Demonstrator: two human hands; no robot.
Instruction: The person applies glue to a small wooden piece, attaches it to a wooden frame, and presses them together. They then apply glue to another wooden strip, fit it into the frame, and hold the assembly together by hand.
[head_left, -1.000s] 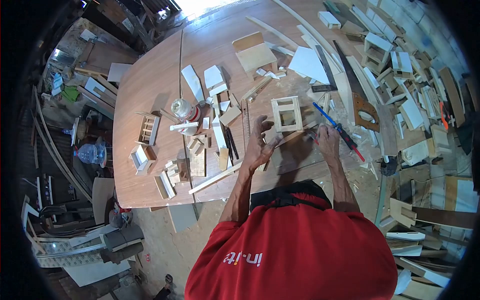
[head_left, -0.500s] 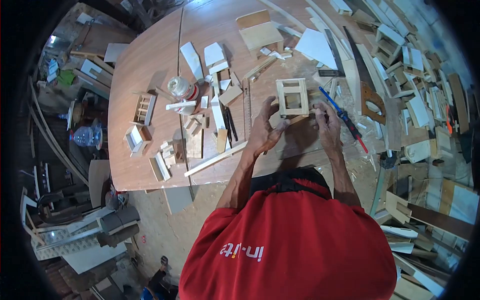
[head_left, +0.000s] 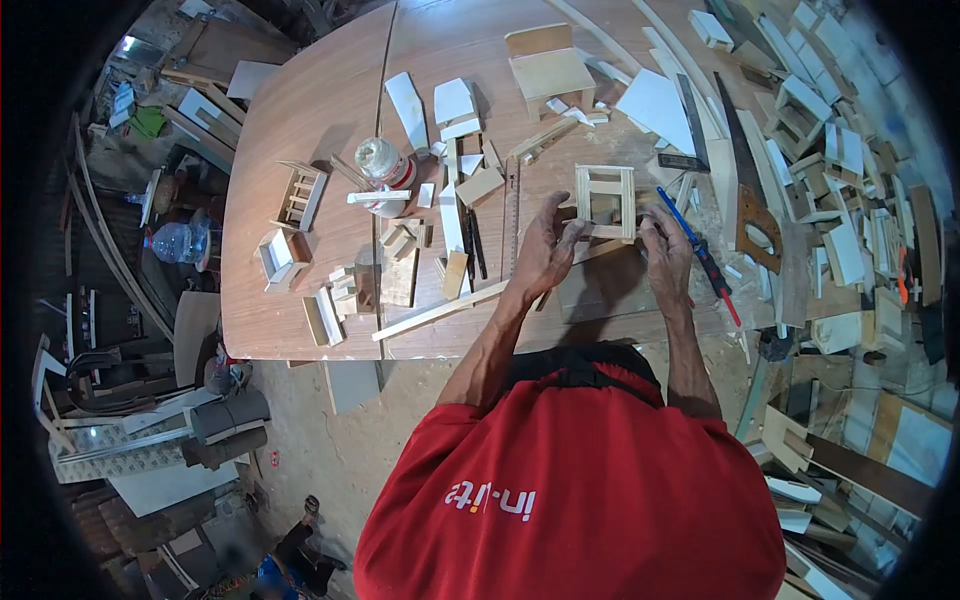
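Note:
A small wooden frame (head_left: 628,205) of thin light strips stands between my two hands over the table's front part. My left hand (head_left: 545,245) has its thumb and fingers closed on the frame's left side near the lower corner. At the frame's lower right, my right hand (head_left: 667,245) has bent fingers against the side; part of its grip is hidden. Just right of that hand lies a blue and red tool (head_left: 703,258). Below the frame, a wooden strip lies on the table, partly in shadow.
On the brown table (head_left: 320,130) are a glue jar (head_left: 385,165), small wooden models (head_left: 300,195) at the left, a long strip (head_left: 440,312) near the front edge, and a handsaw (head_left: 757,230) at the right. Wood offcuts are piled farther right.
My left hand has closed on the frame, and my right fingers have come in against its other side. The whole view has shifted slightly.

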